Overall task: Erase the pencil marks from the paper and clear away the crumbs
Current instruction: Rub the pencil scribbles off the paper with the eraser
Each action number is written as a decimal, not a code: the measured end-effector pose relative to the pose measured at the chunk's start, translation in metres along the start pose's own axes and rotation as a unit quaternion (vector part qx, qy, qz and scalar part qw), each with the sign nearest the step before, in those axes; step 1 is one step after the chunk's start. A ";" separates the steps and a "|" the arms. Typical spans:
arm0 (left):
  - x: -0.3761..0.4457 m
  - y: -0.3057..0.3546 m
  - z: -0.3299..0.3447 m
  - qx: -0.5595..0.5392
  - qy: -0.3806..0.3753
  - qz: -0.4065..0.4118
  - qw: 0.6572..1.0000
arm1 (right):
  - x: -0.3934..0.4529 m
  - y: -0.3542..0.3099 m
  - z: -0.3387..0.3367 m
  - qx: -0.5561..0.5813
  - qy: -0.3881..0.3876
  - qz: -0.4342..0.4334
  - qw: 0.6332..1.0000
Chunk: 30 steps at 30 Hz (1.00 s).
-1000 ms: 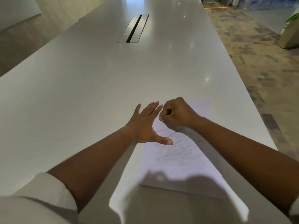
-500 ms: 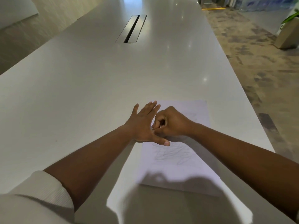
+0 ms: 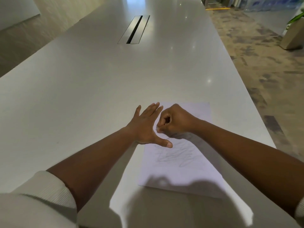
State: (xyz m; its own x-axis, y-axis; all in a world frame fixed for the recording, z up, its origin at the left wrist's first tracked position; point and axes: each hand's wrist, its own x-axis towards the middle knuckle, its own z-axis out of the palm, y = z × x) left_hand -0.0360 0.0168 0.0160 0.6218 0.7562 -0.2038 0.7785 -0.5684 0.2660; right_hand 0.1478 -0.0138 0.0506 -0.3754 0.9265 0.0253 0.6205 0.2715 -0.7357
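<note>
Since a second ago the right hand (image 3: 176, 120) has slid from the far end of the paper (image 3: 181, 168) toward the near side and closer to the left hand (image 3: 145, 127), and half a second ago it sat much where it is now. Its fingers are curled tight into a fist, thumb side toward the left hand, with a small pale bit (image 3: 157, 129) showing at the fingertips against the sheet; it is too small and blurred to say for sure that it is an eraser, so what the hand grips cannot be told beyond that.

The left hand lies flat with fingers straight and thumb spread wide, pressing on the left edge of the paper, partly on the sheet and partly on the surface (image 3: 82, 96).

The paper lies near the right edge of the surface, toward the near end. Faint pencil marks (image 3: 176, 157) scribble across its middle; those under the right fist and its shadow are hidden. Crumbs cannot be made out. A dark shadow covers the near edge of the sheet. Both sleeves (image 3: 41, 195) are cut off by the frame. A slotted metal hatch (image 3: 134, 29) sits far up the middle of the surface.
</note>
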 end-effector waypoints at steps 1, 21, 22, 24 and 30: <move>0.000 0.000 0.000 -0.001 -0.001 0.001 1.000 | 0.006 0.003 -0.002 -0.005 0.033 -0.005 0.999; 0.001 0.001 0.001 0.003 -0.004 -0.004 1.000 | -0.006 -0.004 0.007 0.016 -0.023 0.007 1.000; 0.001 0.001 0.001 0.000 -0.001 -0.003 1.000 | -0.003 -0.003 0.005 0.026 -0.018 0.012 0.999; 0.000 0.000 0.003 -0.004 0.007 0.003 1.000 | 0.003 -0.001 0.003 0.034 0.001 0.024 0.999; -0.006 -0.005 0.006 -0.009 0.035 0.061 0.997 | 0.005 0.000 0.005 0.027 0.012 0.046 0.999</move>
State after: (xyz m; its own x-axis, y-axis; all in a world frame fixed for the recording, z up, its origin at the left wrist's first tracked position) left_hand -0.0427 0.0132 0.0099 0.7043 0.7025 -0.1026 0.6951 -0.6529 0.3011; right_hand 0.1419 -0.0103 0.0473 -0.3012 0.9532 -0.0275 0.6135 0.1717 -0.7708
